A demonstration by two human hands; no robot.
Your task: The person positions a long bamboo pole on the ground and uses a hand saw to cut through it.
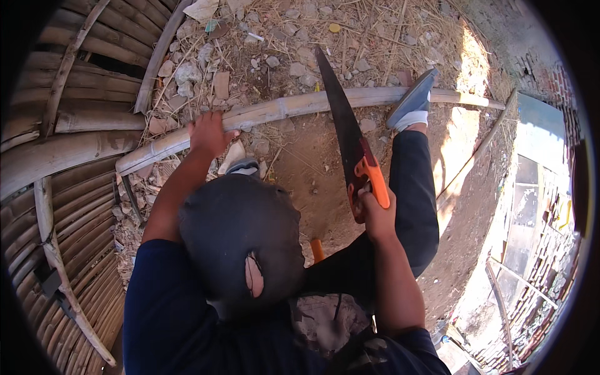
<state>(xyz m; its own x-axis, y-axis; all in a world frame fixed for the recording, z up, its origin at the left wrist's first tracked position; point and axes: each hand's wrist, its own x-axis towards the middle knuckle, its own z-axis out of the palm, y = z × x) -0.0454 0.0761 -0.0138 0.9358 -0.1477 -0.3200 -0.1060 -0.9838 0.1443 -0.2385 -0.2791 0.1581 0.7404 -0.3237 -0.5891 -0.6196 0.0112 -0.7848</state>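
Note:
A pale bamboo pole lies across the ground in front of me. My left hand grips it towards its left end, fingers over the far side and thumb apart. In my right hand is a handsaw, held by its orange handle. Its dark blade points away from me and crosses over the pole; whether the teeth touch it I cannot tell. My right shoe rests on the pole, right of the blade. My bent left knee, in dark torn trousers, hides part of the ground.
Bamboo slat panels stand along the left. Stones and rubble with dry straw lie beyond the pole. An orange object, partly hidden, is beside my knee. A thin stick and a brick wall are at the right.

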